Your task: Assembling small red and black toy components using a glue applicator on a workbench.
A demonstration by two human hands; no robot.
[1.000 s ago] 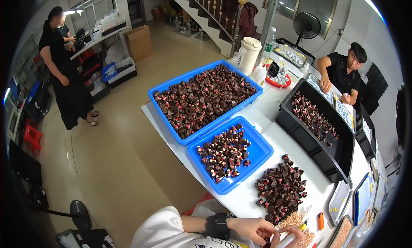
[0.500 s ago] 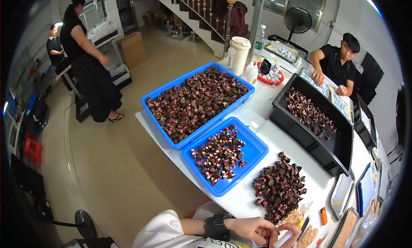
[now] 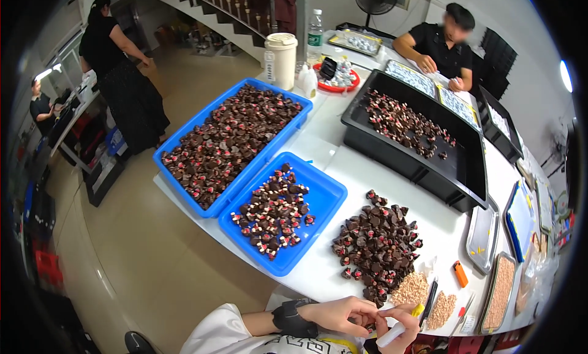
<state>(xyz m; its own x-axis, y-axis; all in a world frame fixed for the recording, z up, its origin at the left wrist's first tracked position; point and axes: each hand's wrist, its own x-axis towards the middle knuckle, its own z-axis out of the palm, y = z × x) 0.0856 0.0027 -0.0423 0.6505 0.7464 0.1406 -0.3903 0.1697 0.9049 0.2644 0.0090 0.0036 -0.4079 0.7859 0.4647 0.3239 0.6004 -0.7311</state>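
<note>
My left hand [image 3: 343,314], with a black band at the wrist, is closed in a pinch around a small dark brown piece [image 3: 370,326], mostly hidden by the fingers. Close beside it, fingertips nearly touching, my right hand [image 3: 401,331] grips a white tube [image 3: 388,337] with a yellow tip [image 3: 418,309]. Just beyond both hands lies a heap of dark brown pieces [image 3: 376,247] with red and cream parts. To its right sit a pile of small tan bits [image 3: 410,288], a black pen-like tool [image 3: 432,296] and a second tan pile [image 3: 441,310].
Ahead-left stand a small blue tray [image 3: 318,198] and a large blue tray [image 3: 184,133] of brown pieces. A deep black bin [image 3: 404,164] is beyond the heap. At right lie an orange lighter [image 3: 460,274], a metal tray [image 3: 484,234] and tweezers [image 3: 467,308]. A co-worker [image 3: 447,45] sits across.
The whole view has shifted, so the table contents appear farther left and higher. My hands stay together with the tube and piece. The standing person at left has turned away.
</note>
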